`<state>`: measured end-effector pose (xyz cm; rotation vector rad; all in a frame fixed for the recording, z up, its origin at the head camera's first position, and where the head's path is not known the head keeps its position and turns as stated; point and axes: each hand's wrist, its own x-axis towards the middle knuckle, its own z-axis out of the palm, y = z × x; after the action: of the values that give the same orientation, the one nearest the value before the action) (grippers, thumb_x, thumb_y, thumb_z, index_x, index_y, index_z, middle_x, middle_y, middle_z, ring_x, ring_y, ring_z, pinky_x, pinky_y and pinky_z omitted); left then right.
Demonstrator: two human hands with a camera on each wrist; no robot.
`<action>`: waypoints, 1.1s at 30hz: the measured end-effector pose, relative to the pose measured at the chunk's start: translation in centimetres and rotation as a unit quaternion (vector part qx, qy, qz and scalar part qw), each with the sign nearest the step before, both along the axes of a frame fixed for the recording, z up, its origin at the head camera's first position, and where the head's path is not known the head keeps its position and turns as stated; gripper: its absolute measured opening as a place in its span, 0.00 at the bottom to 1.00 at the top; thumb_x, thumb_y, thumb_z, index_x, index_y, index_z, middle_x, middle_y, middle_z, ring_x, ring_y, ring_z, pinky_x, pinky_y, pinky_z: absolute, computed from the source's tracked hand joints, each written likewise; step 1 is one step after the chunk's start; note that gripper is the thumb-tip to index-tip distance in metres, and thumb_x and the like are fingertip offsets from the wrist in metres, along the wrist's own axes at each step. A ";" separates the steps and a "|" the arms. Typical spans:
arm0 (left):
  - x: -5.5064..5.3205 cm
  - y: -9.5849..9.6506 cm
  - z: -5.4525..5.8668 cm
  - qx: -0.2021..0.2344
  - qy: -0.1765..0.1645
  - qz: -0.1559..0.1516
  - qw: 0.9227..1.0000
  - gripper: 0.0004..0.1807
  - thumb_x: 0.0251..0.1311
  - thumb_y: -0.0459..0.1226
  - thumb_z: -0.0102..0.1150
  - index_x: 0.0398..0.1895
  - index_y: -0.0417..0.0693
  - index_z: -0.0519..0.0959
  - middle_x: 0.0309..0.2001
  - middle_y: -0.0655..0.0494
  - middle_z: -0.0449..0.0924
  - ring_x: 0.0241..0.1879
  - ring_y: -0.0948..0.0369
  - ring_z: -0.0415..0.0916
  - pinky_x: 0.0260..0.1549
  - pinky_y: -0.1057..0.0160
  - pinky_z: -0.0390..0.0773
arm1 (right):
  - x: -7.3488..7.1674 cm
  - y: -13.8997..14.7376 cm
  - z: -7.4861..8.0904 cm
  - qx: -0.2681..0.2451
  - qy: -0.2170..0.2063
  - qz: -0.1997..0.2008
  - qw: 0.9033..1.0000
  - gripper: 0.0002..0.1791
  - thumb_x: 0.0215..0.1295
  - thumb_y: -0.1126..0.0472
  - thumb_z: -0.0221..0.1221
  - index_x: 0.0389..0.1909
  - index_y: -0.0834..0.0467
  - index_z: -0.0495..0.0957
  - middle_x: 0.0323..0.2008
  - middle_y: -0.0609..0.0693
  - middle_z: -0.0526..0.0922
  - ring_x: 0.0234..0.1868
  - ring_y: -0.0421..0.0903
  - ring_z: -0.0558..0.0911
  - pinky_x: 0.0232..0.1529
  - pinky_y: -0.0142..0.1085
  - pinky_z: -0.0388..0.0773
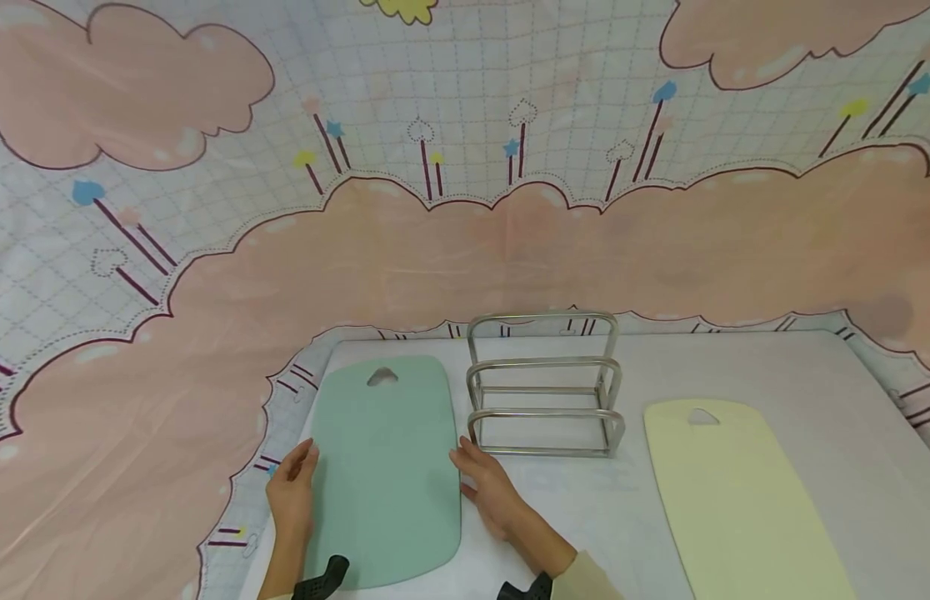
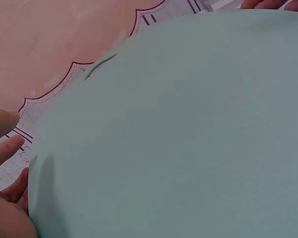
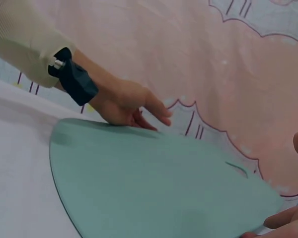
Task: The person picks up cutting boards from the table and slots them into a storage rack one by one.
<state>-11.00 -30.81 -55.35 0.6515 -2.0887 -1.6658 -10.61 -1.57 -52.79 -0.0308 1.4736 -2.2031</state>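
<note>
A mint-green cutting board (image 1: pixel 386 475) with a small cut-out near its far end lies between my two hands. My left hand (image 1: pixel 291 483) is at its left long edge; in the right wrist view the fingers of that left hand (image 3: pixel 131 104) touch the edge and the thumb stands off it. On the opposite edge my right hand (image 1: pixel 489 492) has its fingers against the side, the thumb apart from the board. In the left wrist view the board (image 2: pixel 169 129) fills most of the picture and hides part of the left fingers.
Just beyond my right hand stands a metal wire rack (image 1: pixel 546 411) with several upright loops. To the right lies a pale yellow cutting board (image 1: pixel 735 500). Both are on a white tabletop (image 1: pixel 832 400), with a cloud-patterned cloth (image 1: pixel 510 250) behind and to the left.
</note>
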 end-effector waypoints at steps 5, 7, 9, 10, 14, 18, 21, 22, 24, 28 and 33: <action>-0.2 -0.2 0.3 0.020 0.022 0.003 1.000 0.23 0.66 0.42 0.58 0.59 0.37 0.75 0.43 0.67 0.76 0.45 0.67 0.69 0.39 0.78 0.68 | -0.3 0.1 0.6 -0.017 -0.011 -0.006 1.000 0.45 0.70 0.47 0.52 0.73 0.70 0.43 0.73 0.66 0.40 0.72 0.61 0.46 0.67 0.56 0.50; -0.2 -0.3 0.5 0.029 0.039 0.001 0.999 0.23 0.66 0.40 0.57 0.59 0.35 0.75 0.44 0.66 0.76 0.46 0.67 0.70 0.40 0.78 0.68 | -0.4 0.2 0.8 -0.024 -0.013 -0.010 1.000 0.44 0.70 0.47 0.52 0.73 0.69 0.44 0.73 0.65 0.40 0.72 0.60 0.46 0.67 0.56 0.50; -0.3 -0.3 0.6 0.041 0.057 0.005 0.998 0.22 0.66 0.39 0.57 0.58 0.33 0.75 0.44 0.65 0.78 0.46 0.67 0.71 0.42 0.78 0.69 | -0.4 0.2 0.9 -0.026 -0.008 -0.012 1.000 0.43 0.70 0.48 0.52 0.73 0.67 0.44 0.73 0.65 0.41 0.72 0.59 0.47 0.67 0.58 0.49; -0.3 -0.3 0.8 0.046 0.064 0.010 0.997 0.21 0.66 0.39 0.57 0.57 0.32 0.75 0.44 0.64 0.79 0.47 0.68 0.71 0.42 0.78 0.69 | -0.4 0.2 1.0 -0.024 -0.004 -0.011 1.000 0.42 0.70 0.48 0.52 0.74 0.66 0.45 0.73 0.66 0.42 0.72 0.59 0.47 0.67 0.58 0.48; -0.1 -0.3 1.4 0.069 0.086 0.029 0.993 0.20 0.64 0.39 0.59 0.53 0.32 0.77 0.42 0.64 0.82 0.47 0.68 0.73 0.43 0.78 0.69 | -0.3 0.2 1.4 -0.019 0.011 -0.007 1.000 0.41 0.71 0.49 0.51 0.74 0.64 0.44 0.71 0.68 0.44 0.72 0.61 0.46 0.66 0.61 0.47; 0.3 -0.3 2.2 0.093 0.098 0.038 0.990 0.19 0.63 0.40 0.60 0.52 0.34 0.79 0.40 0.67 0.83 0.46 0.67 0.72 0.42 0.75 0.69 | -0.2 0.2 2.0 -0.019 0.016 -0.005 1.000 0.41 0.71 0.49 0.51 0.74 0.64 0.44 0.71 0.68 0.46 0.72 0.62 0.45 0.65 0.64 0.46; 0.6 -0.3 2.7 0.118 0.119 0.043 0.985 0.18 0.63 0.38 0.60 0.51 0.34 0.79 0.39 0.67 0.83 0.45 0.66 0.72 0.42 0.74 0.70 | -0.2 0.0 2.5 -0.020 0.023 0.002 1.000 0.42 0.72 0.49 0.50 0.74 0.65 0.42 0.69 0.68 0.48 0.72 0.62 0.45 0.64 0.65 0.44; 0.6 -0.3 2.8 0.124 0.128 0.046 0.983 0.17 0.63 0.37 0.60 0.51 0.34 0.79 0.39 0.67 0.83 0.45 0.66 0.73 0.41 0.74 0.70 | -0.2 -0.1 2.7 -0.020 0.026 0.004 0.999 0.42 0.72 0.49 0.50 0.74 0.64 0.42 0.69 0.68 0.48 0.72 0.62 0.44 0.64 0.65 0.44; 0.7 -0.3 3.0 0.145 0.153 0.045 0.976 0.16 0.63 0.34 0.60 0.51 0.34 0.80 0.41 0.64 0.84 0.46 0.66 0.74 0.43 0.75 0.70 | -0.3 -0.2 3.1 -0.024 0.030 0.008 0.999 0.42 0.72 0.49 0.51 0.75 0.63 0.41 0.69 0.67 0.48 0.72 0.61 0.44 0.64 0.65 0.43; 0.6 -0.2 3.4 0.172 0.204 0.041 0.963 0.15 0.61 0.29 0.60 0.51 0.32 0.79 0.46 0.58 0.84 0.49 0.68 0.76 0.48 0.75 0.71 | -0.3 -0.3 3.6 -0.027 0.037 0.015 0.999 0.43 0.71 0.48 0.51 0.75 0.61 0.40 0.68 0.65 0.47 0.72 0.61 0.41 0.64 0.65 0.42; 0.4 -0.4 3.7 0.189 0.234 0.036 0.953 0.19 0.61 0.25 0.58 0.55 0.27 0.74 0.48 0.58 0.83 0.50 0.68 0.76 0.50 0.74 0.70 | -0.1 -0.5 4.1 -0.019 0.041 0.017 0.999 0.44 0.71 0.47 0.52 0.75 0.60 0.39 0.69 0.65 0.46 0.72 0.62 0.40 0.63 0.66 0.43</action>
<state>-10.60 -31.19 -51.66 0.3806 -1.4179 -1.9670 -10.74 -2.06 -48.67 -0.1603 1.4635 -2.2261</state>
